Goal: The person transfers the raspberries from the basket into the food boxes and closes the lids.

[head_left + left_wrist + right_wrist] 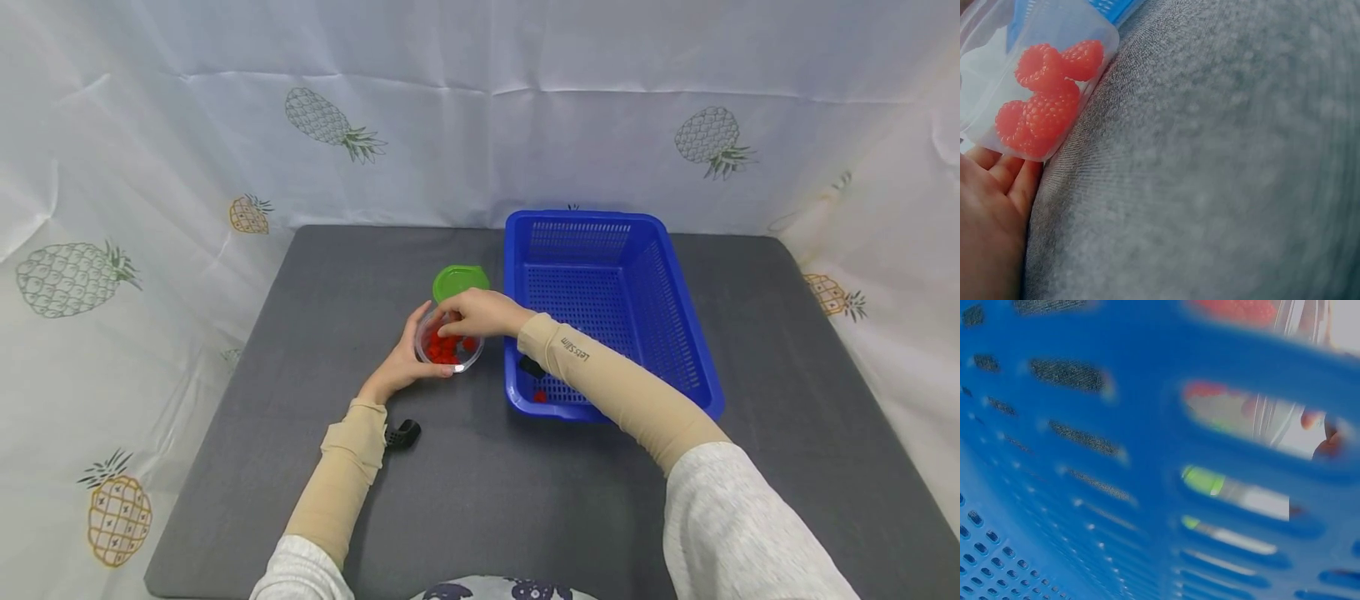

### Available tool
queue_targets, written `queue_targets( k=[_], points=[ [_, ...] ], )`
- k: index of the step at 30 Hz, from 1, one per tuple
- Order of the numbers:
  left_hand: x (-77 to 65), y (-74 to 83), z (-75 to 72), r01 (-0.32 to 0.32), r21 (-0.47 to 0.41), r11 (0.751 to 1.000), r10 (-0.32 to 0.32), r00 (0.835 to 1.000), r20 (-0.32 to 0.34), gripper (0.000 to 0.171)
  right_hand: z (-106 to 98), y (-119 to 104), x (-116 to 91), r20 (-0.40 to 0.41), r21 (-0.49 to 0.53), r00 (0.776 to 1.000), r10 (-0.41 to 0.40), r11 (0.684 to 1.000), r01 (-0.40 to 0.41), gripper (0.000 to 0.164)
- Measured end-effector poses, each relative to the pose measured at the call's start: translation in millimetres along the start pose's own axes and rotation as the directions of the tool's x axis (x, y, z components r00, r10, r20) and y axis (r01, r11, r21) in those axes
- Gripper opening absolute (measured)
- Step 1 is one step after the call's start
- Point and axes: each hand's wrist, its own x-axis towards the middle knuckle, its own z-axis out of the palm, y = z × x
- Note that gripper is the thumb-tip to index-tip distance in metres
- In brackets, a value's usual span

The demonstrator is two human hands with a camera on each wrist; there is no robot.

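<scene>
A clear plastic tub (pixel 477 357) of red raspberries (pixel 441 348) stands on the grey table, left of the basket. My left hand (pixel 401 362) grips it from the left, thumb along the near side and fingers around the far side. Through its wall, the left wrist view shows several raspberries (pixel 1050 112) piled inside. From the right, my right hand (pixel 480 312) reaches over the rim with bent fingers among the berries. Whether those fingertips pinch one is hidden. In the right wrist view the basket's blue wall blocks most of that hand's work.
A green lid (pixel 459 279) lies just behind the tub. The blue perforated basket (pixel 686 333) stands to the right, under my right forearm, with a red raspberry (pixel 541 396) in its near left corner. A white pineapple-print sheet (pixel 465 158) hangs behind the table.
</scene>
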Motion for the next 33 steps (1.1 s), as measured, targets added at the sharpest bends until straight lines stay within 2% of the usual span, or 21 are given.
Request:
queue_targets(
  k=[3,6,9,12,14,16,17,19,21,22,24,27,28,33],
  points=[
    [0.3,1.1,-2.9,-0.01,-0.004,1.0,0.01,1.0,0.011,0.107,-2.4,-0.2,0.8,-0.029,0.042,0.999,-0.017,0.999,0.018,0.028],
    [0.0,2.6,-6.2,-0.028,-0.016,0.999,0.028,0.999,0.028,0.102,-6.6,0.2,2.3,-0.074,0.129,0.997,-0.022,0.991,0.031,0.028],
    [-0.1,4.1,-9.6,-0.033,-0.028,0.999,0.034,0.998,0.05,0.094,-12.0,0.9,3.5,-0.113,0.231,0.993,0.019,0.973,0.008,0.028],
    [1.5,8.0,-13.9,-0.018,-0.022,1.0,0.019,0.999,0.049,0.082,-18.1,1.3,3.2,-0.119,0.349,0.987,0.111,0.935,-0.063,0.033],
    [4.8,12.9,-17.6,0.001,-0.017,1.0,-0.001,1.0,0.026,0.068,-22.9,1.4,2.5,-0.108,0.442,0.979,0.176,0.89,-0.111,0.037],
    [9.6,18.9,-22.4,0.018,-0.038,0.999,-0.018,1.0,-0.004,0.058,-28.7,1.0,1.3,-0.085,0.547,0.966,0.243,0.822,-0.159,0.042],
    [12.3,22.0,-25.1,0.028,-0.052,0.998,-0.029,0.999,-0.018,0.055,-32.0,0.8,0.8,-0.067,0.607,0.959,0.274,0.774,-0.179,0.045],
    [18.3,28.4,-30.6,0.043,-0.104,0.994,-0.046,0.998,-0.034,0.058,-39.0,0.7,0.7,-0.031,0.735,0.943,0.33,0.647,-0.202,0.049],
    [25.5,33.8,-36.2,0.057,-0.146,0.988,-0.063,0.997,-0.039,0.069,-46.4,0.6,1.5,0.011,0.836,0.926,0.379,0.504,-0.216,0.053],
    [29.2,36.2,-38.7,0.068,-0.159,0.985,-0.075,0.996,-0.04,0.073,-49.7,0.9,2.3,0.038,0.876,0.917,0.397,0.429,-0.222,0.057],
    [37.1,39.8,-43.1,0.092,-0.186,0.978,-0.102,0.994,-0.041,0.081,-55.0,2.1,5.0,0.09,0.925,0.902,0.422,0.302,-0.233,0.064],
    [49.0,42.7,-47.6,0.138,-0.213,0.967,-0.149,0.988,-0.034,0.088,-58.8,4.9,9.2,0.169,0.941,0.873,0.458,0.188,-0.281,0.073],
    [52.7,43.0,-48.8,0.153,-0.223,0.963,-0.164,0.986,-0.03,0.09,-59.0,6.2,10.7,0.191,0.941,0.862,0.47,0.163,-0.297,0.074],
    [66.6,44.9,-52.8,0.242,-0.278,0.93,-0.252,0.968,-0.002,0.092,-54.3,13.9,19.8,0.232,0.941,0.818,0.527,0.09,-0.325,0.072]
  ],
)
